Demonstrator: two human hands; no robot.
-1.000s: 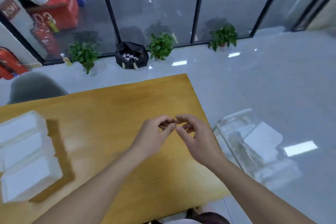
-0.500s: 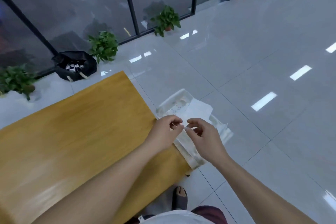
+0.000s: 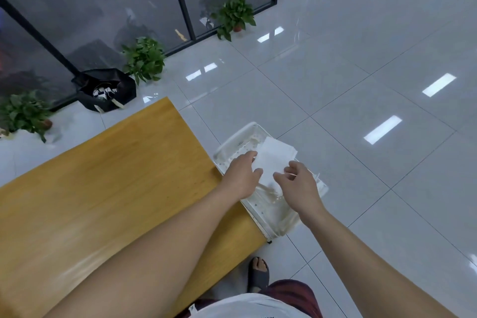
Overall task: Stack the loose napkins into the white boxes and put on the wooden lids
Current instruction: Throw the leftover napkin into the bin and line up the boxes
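Both hands reach past the right edge of the wooden table (image 3: 103, 188) to a clear plastic bin (image 3: 271, 212) standing on the floor (image 3: 361, 85) just beside the table. A stack of white napkins (image 3: 275, 160) lies in the bin, toward its far half, w/ one corner poking over the bin's right rim. Left hand (image 3: 241, 175): fingers curled loosely over the near-left edge of the napkins, thumb lying on top of the sheet; looks like a light grip on that edge, tho the fingertips are partly hidden so can't be sure how firm. Right hand (image 3: 299, 183): half open, fingers bent, thumb and forefinger apart, at the near-right side of the napkins; whether it touches the paper I can't tell, nothing visibly held. No white boxes or lids in view. Far left by the glass wall: three potted plants (image 3: 144, 59) and a black bag (image 3: 105, 89) on the floor. Near edge of view: person's white shirt, dark red shorts, and one foot in a dark slipper (image 3: 258, 275) under the table's near-right corner.
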